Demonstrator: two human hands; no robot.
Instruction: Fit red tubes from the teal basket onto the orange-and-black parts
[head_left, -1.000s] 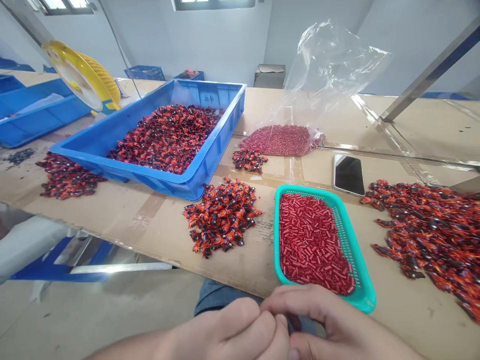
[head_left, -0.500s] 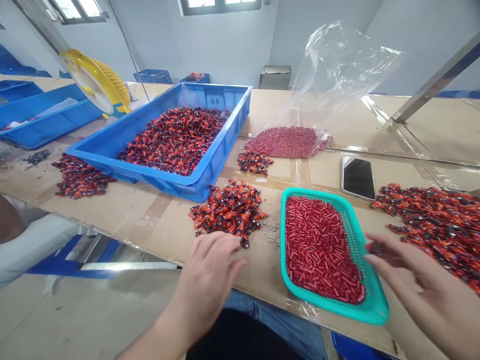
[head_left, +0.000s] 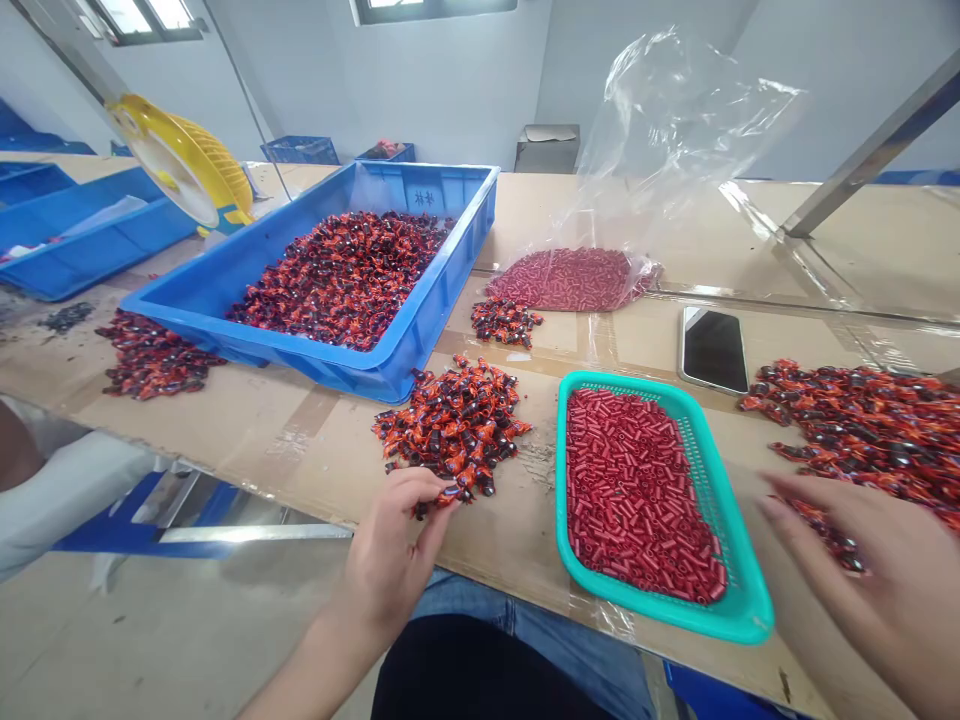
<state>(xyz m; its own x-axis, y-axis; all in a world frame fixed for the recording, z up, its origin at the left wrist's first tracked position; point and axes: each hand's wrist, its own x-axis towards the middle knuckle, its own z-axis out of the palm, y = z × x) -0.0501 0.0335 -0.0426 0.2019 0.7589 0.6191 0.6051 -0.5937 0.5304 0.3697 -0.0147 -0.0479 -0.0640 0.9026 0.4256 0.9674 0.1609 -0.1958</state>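
Note:
My left hand [head_left: 397,545] is at the near edge of the middle pile of small orange-and-black parts [head_left: 457,420]. Its thumb and index finger pinch one of these parts [head_left: 442,497]. On the right, my right hand [head_left: 870,580] is slightly blurred, thumb and fingers apart, beside the larger pile of the same parts [head_left: 885,430]. Some parts show in the gap between its thumb and fingers, seemingly lying on the table. Between my hands stands a green plastic basket [head_left: 739,580] holding many short dark-red tubes [head_left: 637,500].
A large blue crate [head_left: 390,370] of orange-and-black parts stands back left. Behind the basket are a clear bag [head_left: 577,280] of red tubes, a small pile of parts [head_left: 504,322] and a phone [head_left: 712,348]. A yellow fan [head_left: 184,160] and another person's sleeve [head_left: 75,490] are at left.
My left hand has closed its thumb and index finger on a part at the pile. My right hand has moved right, away from the basket rim, and no longer pinches a dark part.

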